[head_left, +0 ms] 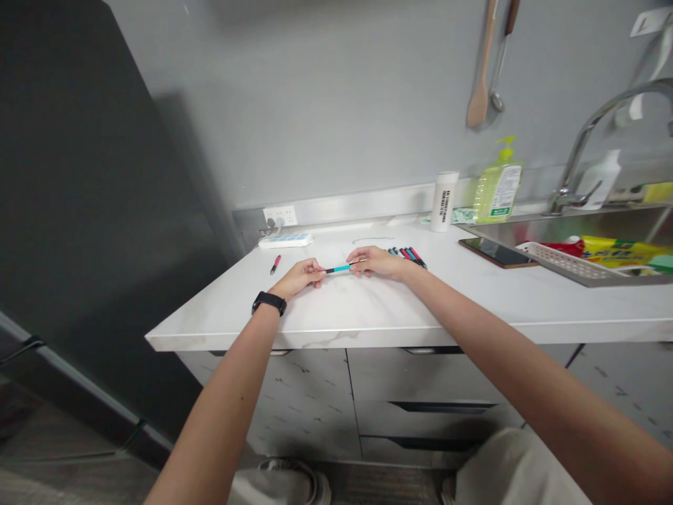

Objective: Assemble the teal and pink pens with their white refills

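Observation:
A teal and black pen [341, 268] is held level just above the white countertop [357, 308], between both hands. My left hand [302, 277], with a black watch on its wrist, pinches the black end. My right hand [374, 261] grips the other end, which its fingers partly hide. Behind the right hand lie several pens [411, 255] side by side, some pink and some teal, with black parts. One pink and black pen [275, 264] rests alone to the left of my left hand.
A power strip [285, 240] sits by the wall. On the right are a white canister [444, 201], a yellow-green pump bottle [498, 184], a dark phone [497, 252] and a sink with a perforated white basket [568, 262]. A dark cabinet [94, 175] stands left.

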### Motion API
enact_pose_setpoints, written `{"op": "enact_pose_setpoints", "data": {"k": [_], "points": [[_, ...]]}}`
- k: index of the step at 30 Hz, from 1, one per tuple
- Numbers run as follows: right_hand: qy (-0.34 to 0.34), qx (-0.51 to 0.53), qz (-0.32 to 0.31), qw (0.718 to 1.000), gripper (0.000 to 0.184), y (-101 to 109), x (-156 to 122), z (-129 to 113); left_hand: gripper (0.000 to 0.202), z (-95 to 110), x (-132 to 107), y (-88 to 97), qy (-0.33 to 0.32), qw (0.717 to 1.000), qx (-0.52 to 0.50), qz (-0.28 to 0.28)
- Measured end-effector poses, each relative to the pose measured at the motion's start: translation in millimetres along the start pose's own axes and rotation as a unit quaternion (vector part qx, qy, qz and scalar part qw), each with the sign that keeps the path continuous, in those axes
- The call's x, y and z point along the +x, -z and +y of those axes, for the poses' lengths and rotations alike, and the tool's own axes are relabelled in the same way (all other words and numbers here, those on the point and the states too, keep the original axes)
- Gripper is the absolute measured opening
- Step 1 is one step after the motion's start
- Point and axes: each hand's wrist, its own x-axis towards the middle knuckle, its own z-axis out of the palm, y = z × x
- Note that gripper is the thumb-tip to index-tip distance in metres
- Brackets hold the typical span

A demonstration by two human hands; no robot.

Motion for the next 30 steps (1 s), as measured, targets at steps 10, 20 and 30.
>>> {"op": "enact_pose_setpoints", "data": {"k": [10,20,30], "points": [[-0.028,0.011,-0.054,0.998,0.010,-4.9,1.4,0.9,0.035,-4.7,1.4,-0.7,-0.016,1.000,-0.017,0.014],[0.043,-0.030,-0.030,0.998,0.017,0.2,6.5,4.7,0.035,3.7,-3.0,-3.9,-0.015,1.000,0.011,-0.006],[0.037,-0.043,-0.012,0.998,0.013,-3.3,4.8,1.2,0.036,-0.9,2.9,2.1,-0.024,0.999,-0.006,-0.025]]}}
